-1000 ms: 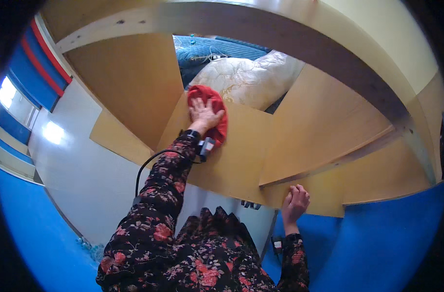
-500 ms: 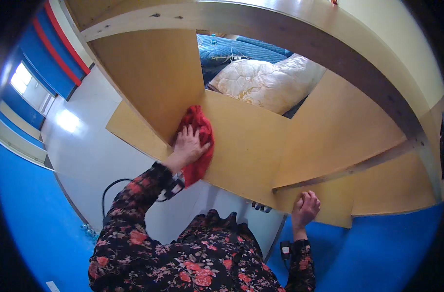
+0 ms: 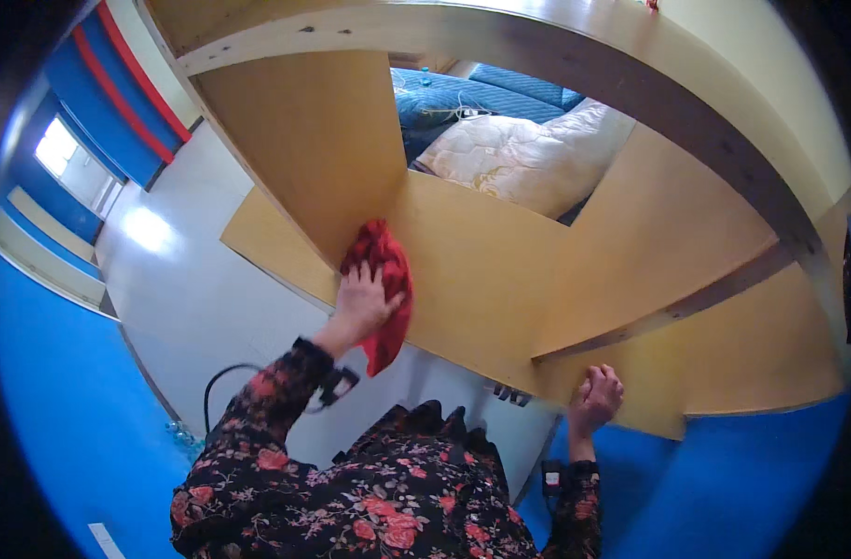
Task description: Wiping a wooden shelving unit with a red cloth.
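A red cloth [image 3: 395, 321] lies bunched on the yellow wooden shelf board [image 3: 472, 270], close to the foot of an upright panel [image 3: 304, 140]. Its lower end hangs past the board's near edge. My left hand [image 3: 363, 303] rests on the cloth with fingers stretched and apart, pressing it against the board. Farther right, my right hand [image 3: 598, 396] is closed in a fist on the board near its front edge. Whatever its fingers might hold is hidden.
Through the opening behind the board show a cream quilted cushion [image 3: 509, 163] and blue bedding [image 3: 519, 88]. A curved wooden rail [image 3: 537, 42] arches overhead. A slanting strip [image 3: 668, 312] divides the board at right. A black cable [image 3: 211, 391] hangs by my left arm.
My left hand and the cloth have slid a little toward me on the board. The whole view has shifted slightly. My right fist keeps its place.
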